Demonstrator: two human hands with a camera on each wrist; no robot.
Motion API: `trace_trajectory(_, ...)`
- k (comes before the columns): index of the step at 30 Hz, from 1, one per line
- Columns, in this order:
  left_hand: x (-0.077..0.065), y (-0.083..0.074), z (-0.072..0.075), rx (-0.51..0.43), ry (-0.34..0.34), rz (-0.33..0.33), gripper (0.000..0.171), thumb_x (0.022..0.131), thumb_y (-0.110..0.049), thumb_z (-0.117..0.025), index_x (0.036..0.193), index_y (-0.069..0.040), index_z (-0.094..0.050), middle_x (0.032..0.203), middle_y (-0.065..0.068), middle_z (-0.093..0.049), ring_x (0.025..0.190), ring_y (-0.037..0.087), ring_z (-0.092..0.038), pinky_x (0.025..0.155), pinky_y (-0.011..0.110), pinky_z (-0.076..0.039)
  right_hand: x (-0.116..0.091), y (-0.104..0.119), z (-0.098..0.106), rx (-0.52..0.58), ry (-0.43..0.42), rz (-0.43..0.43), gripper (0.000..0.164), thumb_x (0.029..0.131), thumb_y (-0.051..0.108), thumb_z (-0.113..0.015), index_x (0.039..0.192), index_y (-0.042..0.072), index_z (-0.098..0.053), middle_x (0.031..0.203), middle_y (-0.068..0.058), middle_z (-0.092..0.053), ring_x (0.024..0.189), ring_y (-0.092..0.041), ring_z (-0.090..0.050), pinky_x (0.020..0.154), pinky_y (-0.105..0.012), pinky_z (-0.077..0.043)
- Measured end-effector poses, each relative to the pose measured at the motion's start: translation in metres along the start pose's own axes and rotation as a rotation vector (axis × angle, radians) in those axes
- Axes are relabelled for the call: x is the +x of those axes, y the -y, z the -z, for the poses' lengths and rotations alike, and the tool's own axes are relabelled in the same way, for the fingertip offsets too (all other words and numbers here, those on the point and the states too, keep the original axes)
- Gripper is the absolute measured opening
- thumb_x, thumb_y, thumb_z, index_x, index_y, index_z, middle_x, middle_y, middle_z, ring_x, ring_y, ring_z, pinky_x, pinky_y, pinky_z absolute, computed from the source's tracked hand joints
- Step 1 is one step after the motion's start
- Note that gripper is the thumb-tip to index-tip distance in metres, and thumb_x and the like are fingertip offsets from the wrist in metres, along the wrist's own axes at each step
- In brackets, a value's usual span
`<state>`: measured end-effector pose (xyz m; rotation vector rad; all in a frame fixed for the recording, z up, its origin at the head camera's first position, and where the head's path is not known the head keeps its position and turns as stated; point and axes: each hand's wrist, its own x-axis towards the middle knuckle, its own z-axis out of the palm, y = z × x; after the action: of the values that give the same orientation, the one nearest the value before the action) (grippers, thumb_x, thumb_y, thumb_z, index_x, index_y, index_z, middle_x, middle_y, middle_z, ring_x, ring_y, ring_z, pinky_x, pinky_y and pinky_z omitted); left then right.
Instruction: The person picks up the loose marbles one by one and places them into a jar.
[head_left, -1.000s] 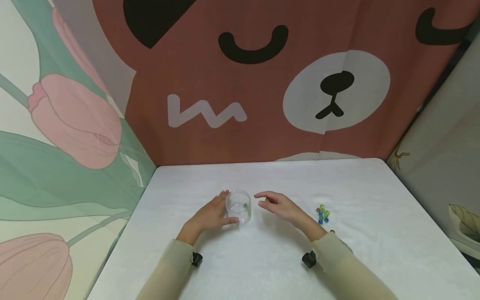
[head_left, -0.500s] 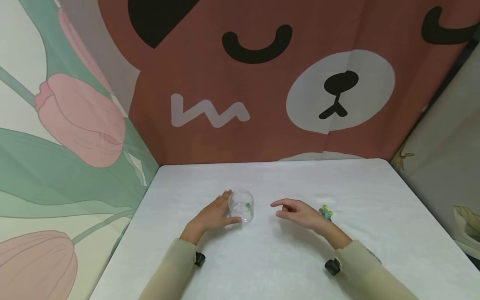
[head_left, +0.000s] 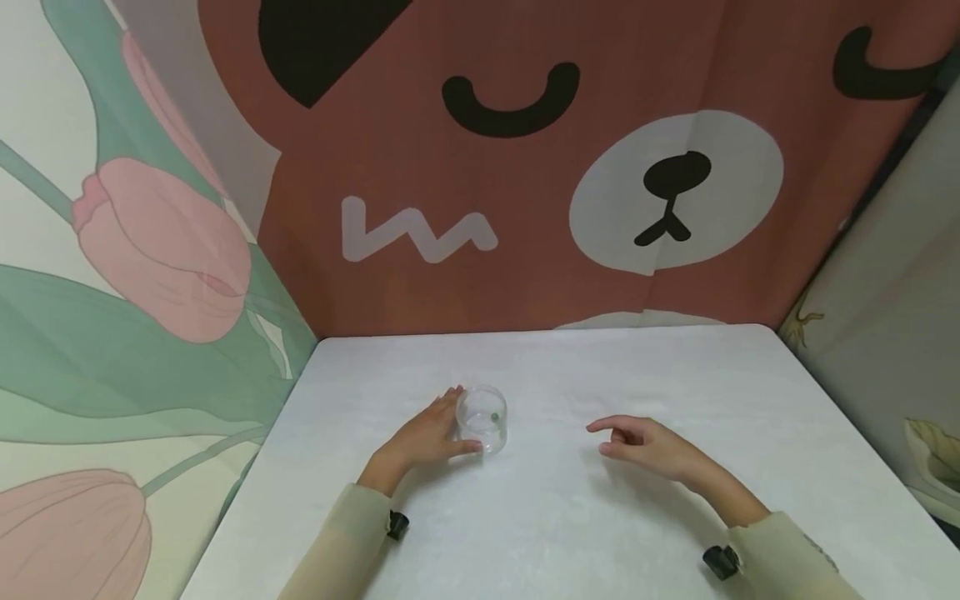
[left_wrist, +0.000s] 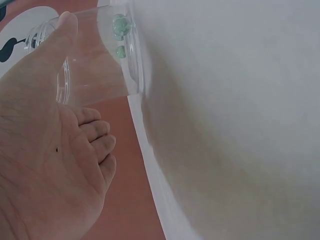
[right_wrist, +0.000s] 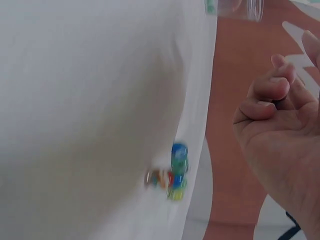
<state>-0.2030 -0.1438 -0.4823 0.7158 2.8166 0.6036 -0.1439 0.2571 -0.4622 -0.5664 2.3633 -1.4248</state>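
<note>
A clear, straight-sided jar [head_left: 484,421] stands upright left of the table's middle. My left hand [head_left: 422,437] holds it from the left, fingers at its far side and thumb at its near side. Inside, low down, is a green marble [left_wrist: 121,25], with a smaller green spot beside it in the left wrist view. Off to the right, my right hand [head_left: 651,447] is above the table, index finger extended and the other fingers loosely bent, with nothing visible in it. Several coloured marbles [right_wrist: 170,175] lie on the table below it, hidden behind this hand in the head view.
A white cloth covers the table [head_left: 540,525]. Behind it rises a brown curtain [head_left: 525,183] with a bear print, and a tulip-patterned curtain [head_left: 150,250] hangs at the left. Pale fabric [head_left: 885,325] borders the right side.
My right hand has moved away from the jar to the right, over the marbles, which it now covers in the head view. My left hand stays on the jar.
</note>
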Motion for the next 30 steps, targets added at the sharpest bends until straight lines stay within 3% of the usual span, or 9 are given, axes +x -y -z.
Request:
trace_trajectory(6,-0.004,0.001,-0.002,0.006,0.008,0.006,0.104,0.087,-0.068,-0.066,0.162,-0.008,-0.023,0.168,0.010,-0.021,0.155,0.029,-0.019,0.125,0.047,-0.024,-0.021,-0.012,0.015,-0.024,0.029,0.001,0.039,0.100,0.020,-0.066,0.135,0.002,-0.061,0.087,-0.002,-0.055,0.067,-0.005,-0.046,0.054,-0.024,-0.043)
trace_trajectory(17,-0.006,0.005,-0.003,0.007,0.009,0.007,0.103,0.087,-0.068,-0.065,0.162,-0.011,-0.024,0.169,0.007,-0.020,0.156,0.026,-0.017,0.126,0.045,-0.021,-0.052,-0.037,0.038,0.046,0.114,0.038,0.034,0.101,0.010,-0.061,0.131,-0.007,-0.059,0.085,0.005,-0.055,0.070,-0.004,-0.048,0.054,-0.025,-0.041)
trace_trajectory(30,-0.006,0.004,-0.002,-0.004,0.006,0.008,0.104,0.087,-0.069,-0.064,0.162,-0.012,-0.023,0.169,0.006,-0.019,0.156,0.026,-0.017,0.126,0.046,-0.021,-0.058,-0.058,0.042,-0.020,0.140,0.006,0.033,0.098,0.012,-0.067,0.127,-0.005,-0.065,0.082,0.007,-0.053,0.069,-0.002,-0.046,0.053,-0.026,-0.037)
